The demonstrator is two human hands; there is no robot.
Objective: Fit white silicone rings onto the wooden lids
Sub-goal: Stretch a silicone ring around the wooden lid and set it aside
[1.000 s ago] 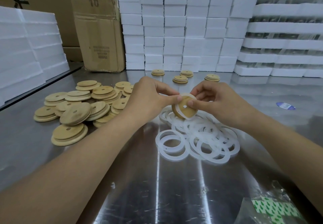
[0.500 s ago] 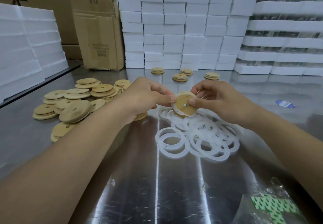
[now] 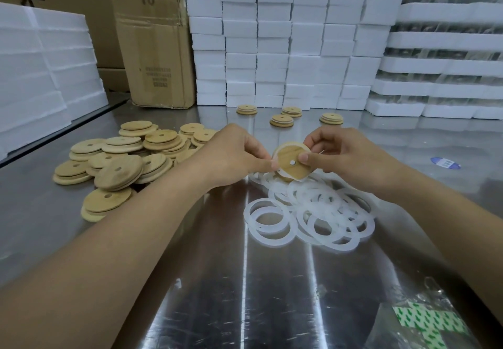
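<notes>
a: entry one, the piece in hand?
b: one round pale wooden lid with a small centre hole, tilted face-up toward the camera, held above the far edge of the ring heap. left hand pinches its left rim. right hand pinches the right rim, thumb on the face. both are clamped on it, likely so the rim stays exposed for seating.
a: ring on it?
b: one white silicone ring, a pale band along the upper-left rim. whether it is seated all round, cannot tell.
a: stock?
b: loose white silicone rings, flat and overlapping on the shiny steel table just under the hands, probably for short reach. a dozen or more, exact count not possible. bare wooden lids, piled at the left, roughly twenty, some hidden.
a: set aside?
b: four far wooden lids, spaced singly, well apart from the pile, apparently to keep done from undone.
</notes>
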